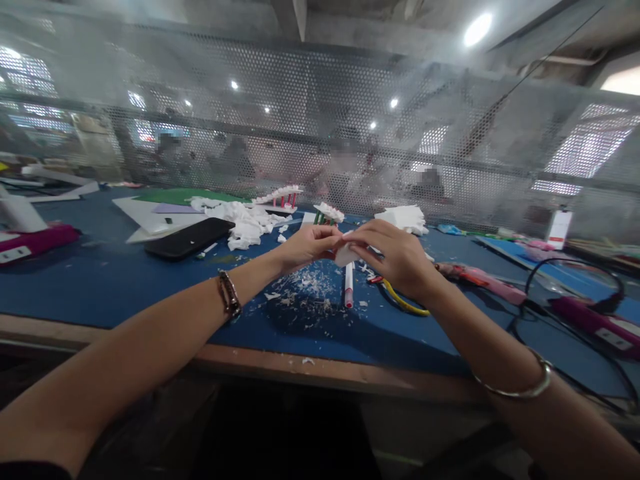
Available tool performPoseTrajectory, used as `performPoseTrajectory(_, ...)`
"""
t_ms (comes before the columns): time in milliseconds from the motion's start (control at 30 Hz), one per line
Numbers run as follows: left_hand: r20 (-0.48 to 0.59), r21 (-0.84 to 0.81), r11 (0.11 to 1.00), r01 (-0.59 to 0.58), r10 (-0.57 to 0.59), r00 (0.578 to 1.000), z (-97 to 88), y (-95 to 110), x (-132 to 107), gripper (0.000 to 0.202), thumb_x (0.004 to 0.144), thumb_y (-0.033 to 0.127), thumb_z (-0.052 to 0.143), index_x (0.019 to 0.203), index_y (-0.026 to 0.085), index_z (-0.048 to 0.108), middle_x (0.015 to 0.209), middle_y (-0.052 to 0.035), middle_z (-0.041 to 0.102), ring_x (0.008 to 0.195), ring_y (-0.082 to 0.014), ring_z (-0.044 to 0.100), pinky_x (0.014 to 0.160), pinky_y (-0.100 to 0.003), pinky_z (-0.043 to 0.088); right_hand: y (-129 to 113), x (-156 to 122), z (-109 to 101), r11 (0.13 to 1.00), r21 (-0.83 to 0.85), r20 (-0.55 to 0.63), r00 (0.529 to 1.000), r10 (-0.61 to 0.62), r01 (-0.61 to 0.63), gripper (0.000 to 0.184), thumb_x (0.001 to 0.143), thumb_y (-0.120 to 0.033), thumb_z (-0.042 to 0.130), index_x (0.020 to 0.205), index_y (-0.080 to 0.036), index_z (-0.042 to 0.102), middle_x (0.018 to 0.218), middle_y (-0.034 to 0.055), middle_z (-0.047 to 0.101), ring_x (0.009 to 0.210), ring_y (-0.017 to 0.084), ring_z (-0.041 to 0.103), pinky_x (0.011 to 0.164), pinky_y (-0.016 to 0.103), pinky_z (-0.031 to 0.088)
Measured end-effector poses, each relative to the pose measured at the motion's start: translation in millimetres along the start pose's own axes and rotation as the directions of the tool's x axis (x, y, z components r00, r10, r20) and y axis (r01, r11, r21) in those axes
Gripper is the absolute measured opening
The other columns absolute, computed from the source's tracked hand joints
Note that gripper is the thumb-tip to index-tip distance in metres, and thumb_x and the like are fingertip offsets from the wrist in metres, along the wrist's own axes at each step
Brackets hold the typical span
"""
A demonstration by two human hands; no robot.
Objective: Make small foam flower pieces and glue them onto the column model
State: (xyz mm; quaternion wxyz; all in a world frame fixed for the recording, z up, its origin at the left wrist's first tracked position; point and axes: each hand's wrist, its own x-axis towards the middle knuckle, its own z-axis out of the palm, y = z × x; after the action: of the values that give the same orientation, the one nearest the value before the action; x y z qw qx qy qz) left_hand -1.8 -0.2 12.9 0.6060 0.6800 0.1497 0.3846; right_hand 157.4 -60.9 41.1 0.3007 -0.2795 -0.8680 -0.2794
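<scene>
Pinching white foam piece (345,256) tight between fingertips of left hand (309,245) and right hand (395,260), to keep it steady; foam crumbs (310,283) just below.

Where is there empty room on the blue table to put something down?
The biggest bare patch of the blue table is front left, between the black phone, the pink box and the wooden edge. It is crowded under the left hand and right hand holding the white foam piece: crumbs and a marker. Foam scraps fill the back, black cables the right.
</scene>
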Motion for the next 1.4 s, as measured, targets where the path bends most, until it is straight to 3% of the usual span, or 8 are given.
performPoseTrajectory(200, -0.004, -0.004, 1.0, 0.004, -0.004, 1.0, 2.3, 0.8, -0.6, 0.01, 0.064, 0.02, 0.059, 0.057, 0.014, 0.054, 0.055, 0.003, 0.049, 0.054, -0.0058, 0.046, 0.054, -0.02, 0.036, -2.0, -0.8, 0.4, 0.994, -0.066, -0.001, 0.996, -0.084, 0.084, 0.02, 0.083, -0.017, 0.04, 0.079, -0.012, 0.059, 0.075, 0.0081, 0.06, 0.071, 0.014, 0.051, 0.066, 0.027, 0.043)
performPoseTrajectory(333, 0.003, -0.023, 1.0, 0.005, -0.005, 1.0, 2.6, 1.8, -0.2, 0.009, 0.065, 0.017, 0.057, 0.057, 0.014, 0.053, 0.055, 0.003, 0.048, 0.054, -0.0064, 0.046, 0.053, -0.02, 0.036, -5.5, 0.7, -0.2, 0.987, 0.119, -0.056, 0.992, 0.116, -0.109, 0.012, 0.078, -0.016, 0.049, 0.076, -0.015, 0.06, 0.072, 0.0038, 0.061, 0.068, 0.011, 0.053, 0.061, 0.024, 0.042)
performPoseTrajectory(467, 0.014, -0.067, 0.997, -0.035, 0.036, 0.999, 1.6, 1.6, 0.3, 0.009, 0.065, 0.016, 0.057, 0.057, 0.015, 0.052, 0.054, 0.0035, 0.046, 0.052, -0.0063, 0.046, 0.051, -0.02, 0.037, -5.5, 1.7, 3.1, 0.765, 0.483, 0.038, 0.883, 0.467, -0.425, 0.011, 0.075, -0.017, 0.05, 0.074, -0.017, 0.061, 0.067, 0.0, 0.06, 0.058, 0.008, 0.051, 0.05, 0.02, 0.039)
performPoseTrajectory(567, 0.015, -0.094, 0.992, -0.082, 0.084, 0.996, 1.9, 1.2, -0.6, 0.008, 0.064, 0.015, 0.057, 0.058, 0.015, 0.052, 0.054, 0.0036, 0.047, 0.051, -0.0056, 0.045, 0.051, -0.02, 0.036, -3.9, 2.0, 5.1, 0.585, 0.644, 0.176, 0.84, 0.513, -0.492, 0.011, 0.073, -0.016, 0.048, 0.073, -0.016, 0.059, 0.064, -0.0015, 0.058, 0.053, 0.006, 0.048, 0.047, 0.019, 0.036)
performPoseTrajectory(633, 0.019, -0.106, 0.99, -0.099, 0.101, 0.995, 2.6, 1.2, -1.6, 0.007, 0.064, 0.016, 0.058, 0.059, 0.015, 0.053, 0.056, 0.0034, 0.048, 0.052, -0.0057, 0.046, 0.052, -0.02, 0.036, -3.7, 1.9, 4.7, 0.547, 0.68, 0.21, 0.845, 0.492, -0.488, 0.012, 0.073, -0.012, 0.046, 0.075, -0.016, 0.057, 0.065, -0.0023, 0.056, 0.052, 0.005, 0.046, 0.046, 0.019, 0.034)
performPoseTrajectory(767, 0.03, -0.107, 0.989, -0.098, 0.101, 0.994, 2.3, 2.1, -2.7, 0.007, 0.062, 0.018, 0.059, 0.061, 0.016, 0.053, 0.058, 0.0036, 0.049, 0.053, -0.0061, 0.046, 0.052, -0.021, 0.036, -5.4, 0.9, 2.5, 0.614, 0.641, 0.181, 0.868, 0.463, -0.461, 0.013, 0.074, -0.012, 0.046, 0.081, -0.017, 0.057, 0.067, -0.0023, 0.055, 0.053, 0.004, 0.046, 0.048, 0.019, 0.036)
performPoseTrajectory(1000, 0.049, -0.041, 0.999, -0.028, 0.03, 0.998, -0.2, 2.6, -1.4, 0.014, 0.062, 0.023, 0.061, 0.059, 0.015, 0.051, 0.056, 0.0048, 0.046, 0.053, -0.0058, 0.045, 0.053, -0.02, 0.035, -2.1, -0.2, 0.3, 0.801, 0.518, 0.116, 0.953, 0.28, -0.299, 0.017, 0.074, -0.013, 0.049, 0.087, -0.019, 0.06, 0.078, 0.0018, 0.057, 0.072, 0.01, 0.053, 0.061, 0.022, 0.041)
performPoseTrajectory(1400, 0.074, -0.086, 0.996, -0.016, 0.022, 0.997, -1.9, -2.5, -1.2, 0.012, 0.064, 0.023, 0.06, 0.061, 0.014, 0.053, 0.058, 0.0038, 0.049, 0.055, -0.0059, 0.046, 0.055, -0.02, 0.034, 3.6, 1.1, -7.6, 0.983, 0.18, 0.083, 0.996, 0.018, -0.033, 0.027, 0.077, -0.006, 0.04, 0.092, -0.017, 0.059, 0.085, 0.0066, 0.057, 0.08, 0.013, 0.051, 0.067, 0.026, 0.042)
